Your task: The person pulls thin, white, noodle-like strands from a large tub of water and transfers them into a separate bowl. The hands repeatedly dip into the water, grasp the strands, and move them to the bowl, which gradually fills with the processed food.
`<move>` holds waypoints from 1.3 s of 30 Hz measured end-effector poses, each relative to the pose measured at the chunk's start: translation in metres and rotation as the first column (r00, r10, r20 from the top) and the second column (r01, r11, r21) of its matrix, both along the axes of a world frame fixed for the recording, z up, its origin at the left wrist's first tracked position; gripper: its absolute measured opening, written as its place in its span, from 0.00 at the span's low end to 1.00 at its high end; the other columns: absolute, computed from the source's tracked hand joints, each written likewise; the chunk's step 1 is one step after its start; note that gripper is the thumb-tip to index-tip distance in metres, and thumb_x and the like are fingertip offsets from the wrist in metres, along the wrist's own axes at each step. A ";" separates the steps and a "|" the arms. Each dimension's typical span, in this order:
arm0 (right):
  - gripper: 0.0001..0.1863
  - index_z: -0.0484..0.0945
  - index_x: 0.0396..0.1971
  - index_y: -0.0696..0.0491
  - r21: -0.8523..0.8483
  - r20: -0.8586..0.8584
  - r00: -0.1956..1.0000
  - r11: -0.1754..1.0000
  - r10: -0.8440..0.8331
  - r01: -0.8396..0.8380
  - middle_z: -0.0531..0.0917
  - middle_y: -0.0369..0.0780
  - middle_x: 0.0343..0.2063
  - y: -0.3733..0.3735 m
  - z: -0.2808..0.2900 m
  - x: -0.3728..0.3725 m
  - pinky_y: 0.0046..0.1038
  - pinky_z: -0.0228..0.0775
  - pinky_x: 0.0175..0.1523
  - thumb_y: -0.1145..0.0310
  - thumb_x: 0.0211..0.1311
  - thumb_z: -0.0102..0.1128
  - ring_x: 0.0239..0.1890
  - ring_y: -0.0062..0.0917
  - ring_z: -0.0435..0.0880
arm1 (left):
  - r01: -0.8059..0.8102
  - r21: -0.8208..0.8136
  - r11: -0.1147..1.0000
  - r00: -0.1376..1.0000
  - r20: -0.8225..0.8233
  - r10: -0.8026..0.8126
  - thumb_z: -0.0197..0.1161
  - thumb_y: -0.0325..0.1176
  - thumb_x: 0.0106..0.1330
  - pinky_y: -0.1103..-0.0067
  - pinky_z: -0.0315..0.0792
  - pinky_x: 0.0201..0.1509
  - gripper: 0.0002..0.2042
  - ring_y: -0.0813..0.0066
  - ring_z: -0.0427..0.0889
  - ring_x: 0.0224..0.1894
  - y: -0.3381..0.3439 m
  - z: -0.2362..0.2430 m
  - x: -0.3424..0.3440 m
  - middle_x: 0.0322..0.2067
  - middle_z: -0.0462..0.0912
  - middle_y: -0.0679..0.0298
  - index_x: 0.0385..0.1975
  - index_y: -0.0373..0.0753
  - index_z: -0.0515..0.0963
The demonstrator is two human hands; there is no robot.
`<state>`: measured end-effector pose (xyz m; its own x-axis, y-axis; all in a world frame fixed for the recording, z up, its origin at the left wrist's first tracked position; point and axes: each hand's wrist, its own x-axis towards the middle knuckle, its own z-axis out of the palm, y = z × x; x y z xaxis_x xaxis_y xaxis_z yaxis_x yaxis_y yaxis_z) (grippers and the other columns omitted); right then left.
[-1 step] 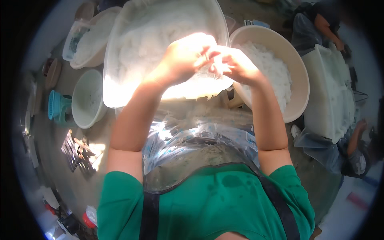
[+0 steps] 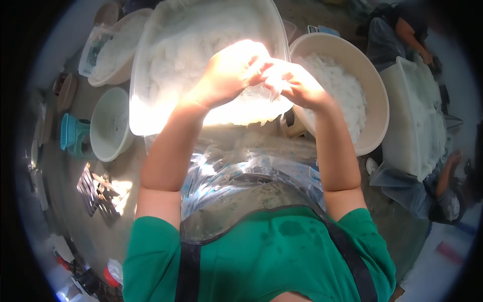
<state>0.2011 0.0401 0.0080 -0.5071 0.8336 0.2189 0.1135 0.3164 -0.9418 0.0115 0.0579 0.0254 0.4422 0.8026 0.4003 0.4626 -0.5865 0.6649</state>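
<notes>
Meeting over a large white tub (image 2: 135, 108), two bare hands caught hard sunlight.

In the head view, the left hand (image 2: 236, 65) and right hand (image 2: 302, 86) came together, fingers bent inward, above the tub's near edge; a pale, translucent wisp (image 2: 265, 91) showed between them, but glare washed out the fingertips, so I could not tell whether they gripped it. Fluffy white material (image 2: 201, 35) lay in the tub. To the right stood a round beige basin (image 2: 375, 95) of similar stuff, then a heaped white container (image 2: 400, 118) with one co-worker (image 2: 410, 32) near each end. Leftward, a pale basin (image 2: 103, 143) and a teal plastic object (image 2: 74, 133) stood on the grey floor (image 2: 90, 241).
</notes>
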 end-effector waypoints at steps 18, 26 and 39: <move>0.09 0.80 0.29 0.63 -0.057 -0.482 0.805 0.929 -0.346 0.366 0.79 0.47 0.46 -0.020 -0.013 -0.013 0.38 0.53 0.65 0.73 0.56 0.54 0.57 0.34 0.71 | 0.474 -0.790 0.389 0.742 0.596 0.306 0.44 0.30 0.67 0.87 0.60 0.30 0.12 0.86 0.62 0.26 -0.066 -0.022 0.042 0.28 0.68 0.72 0.49 0.40 0.67; 0.12 0.81 0.33 0.63 -0.004 -0.411 0.846 0.929 -0.339 0.371 0.79 0.47 0.46 -0.033 -0.004 -0.019 0.39 0.40 0.69 0.70 0.57 0.55 0.62 0.34 0.64 | 0.088 -0.508 0.857 0.898 0.413 0.153 0.51 0.35 0.68 0.80 0.66 0.44 0.17 0.80 0.69 0.39 -0.057 -0.052 0.043 0.40 0.69 0.65 0.54 0.40 0.62; 0.13 0.78 0.38 0.67 -0.236 -0.626 0.681 0.925 -0.380 0.299 0.66 0.51 0.58 -0.035 -0.010 -0.012 0.36 0.54 0.64 0.73 0.59 0.50 0.62 0.36 0.63 | 0.540 -0.801 0.258 0.749 0.597 0.287 0.47 0.34 0.68 0.83 0.67 0.35 0.06 0.80 0.70 0.29 -0.072 -0.009 0.029 0.25 0.69 0.69 0.32 0.41 0.70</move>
<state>0.1888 0.0052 -0.0017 0.0501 0.9577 0.2834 -0.4572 0.2742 -0.8460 0.0410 -0.0141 0.0163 0.6108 0.7034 -0.3636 -0.2259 0.5949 0.7714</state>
